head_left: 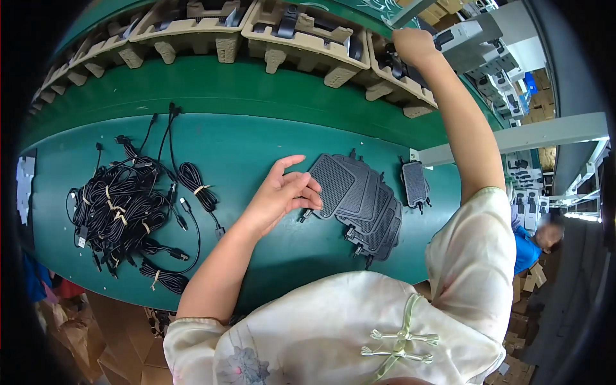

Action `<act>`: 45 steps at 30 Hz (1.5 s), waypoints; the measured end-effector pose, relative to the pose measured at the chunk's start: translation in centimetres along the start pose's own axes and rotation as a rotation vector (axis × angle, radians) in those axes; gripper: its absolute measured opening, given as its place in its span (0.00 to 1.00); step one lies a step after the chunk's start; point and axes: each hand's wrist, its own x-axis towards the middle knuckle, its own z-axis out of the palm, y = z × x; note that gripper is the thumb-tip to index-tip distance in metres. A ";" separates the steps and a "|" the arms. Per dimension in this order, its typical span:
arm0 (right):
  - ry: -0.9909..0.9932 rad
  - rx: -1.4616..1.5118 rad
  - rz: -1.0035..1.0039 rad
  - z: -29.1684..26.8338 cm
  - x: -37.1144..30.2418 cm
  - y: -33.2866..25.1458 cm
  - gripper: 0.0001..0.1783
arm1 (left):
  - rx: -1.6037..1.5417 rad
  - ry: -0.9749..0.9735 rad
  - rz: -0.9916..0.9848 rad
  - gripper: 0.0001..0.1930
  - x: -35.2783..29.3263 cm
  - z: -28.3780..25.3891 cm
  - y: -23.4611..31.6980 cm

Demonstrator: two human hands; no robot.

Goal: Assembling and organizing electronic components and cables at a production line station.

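Note:
My left hand (284, 195) hovers at the left edge of a fanned stack of dark grey flat panels (333, 186) with mesh faces. Its fingers are loosely bent and apart, with nothing seen in them. At the far right, my right hand (414, 47) reaches over a pulp tray (399, 88) holding black parts. That hand is curled and its fingertips are hidden, so what it grips is not visible. A single grey mesh panel (416, 182) with short black connectors lies to the right of the stack.
A heap of tied black cables (109, 205) covers the left of the green table (256, 138). One coiled cable (196, 186) lies beside it. Pulp trays (266, 48) line the raised back ledge. A metal post (513, 144) stands right; beyond it a person in blue (526, 250).

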 end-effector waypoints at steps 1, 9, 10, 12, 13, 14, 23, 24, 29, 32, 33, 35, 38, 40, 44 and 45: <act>-0.019 -0.028 -0.017 0.0 0.2 0.0 0.13 | 0.000 0.004 -0.001 0.22 0.0 0.0 0.0; -0.114 -0.062 -0.022 -1.1 0.2 -1.0 0.12 | -0.001 -0.007 -0.005 0.22 0.1 0.0 0.0; -0.113 -0.061 -0.021 -1.1 0.4 -1.1 0.12 | 0.000 -0.007 -0.005 0.22 0.1 0.0 0.0; -0.156 -0.071 0.029 -0.9 1.2 -1.1 0.13 | 0.005 -0.008 -0.002 0.22 0.1 0.0 0.0; -0.177 -0.076 0.053 -0.8 1.5 -1.2 0.13 | 0.007 -0.007 -0.001 0.22 0.1 0.0 0.0; -0.178 -0.075 0.051 -0.6 1.7 -1.3 0.13 | 0.005 -0.005 -0.002 0.22 0.1 0.0 0.0; -0.044 0.641 0.432 5.8 3.1 -3.0 0.13 | 0.022 0.002 -0.010 0.21 0.4 0.2 -0.1; 0.003 0.700 0.470 6.4 2.9 -3.1 0.14 | 0.023 0.004 -0.009 0.21 0.4 0.2 -0.1; 0.044 0.856 0.330 7.7 2.4 -1.2 0.18 | 0.046 0.013 -0.005 0.19 0.2 0.1 -0.2; -0.023 0.873 0.323 8.0 1.5 0.4 0.19 | 0.054 0.004 -0.007 0.18 0.2 -0.1 -0.3; -0.057 0.882 0.318 8.1 1.5 0.6 0.20 | 0.058 0.000 -0.010 0.17 0.2 -0.1 -0.4; -0.002 0.902 0.387 8.6 2.0 0.6 0.19 | 0.062 -0.002 -0.017 0.17 0.2 0.0 -0.3; 0.104 0.936 0.527 9.9 2.5 0.5 0.18 | 0.068 -0.007 -0.036 0.16 0.4 0.2 -0.3; 0.150 0.853 0.478 10.0 2.5 0.1 0.17 | 0.058 -0.027 -0.009 0.16 0.4 0.0 -0.5; 0.209 0.612 0.292 9.9 2.5 -0.2 0.15 | 0.083 -0.036 0.025 0.13 0.1 -0.2 -0.5; 0.234 0.512 0.207 10.0 2.5 -0.4 0.14 | 0.100 -0.036 0.043 0.12 0.0 -0.3 -0.5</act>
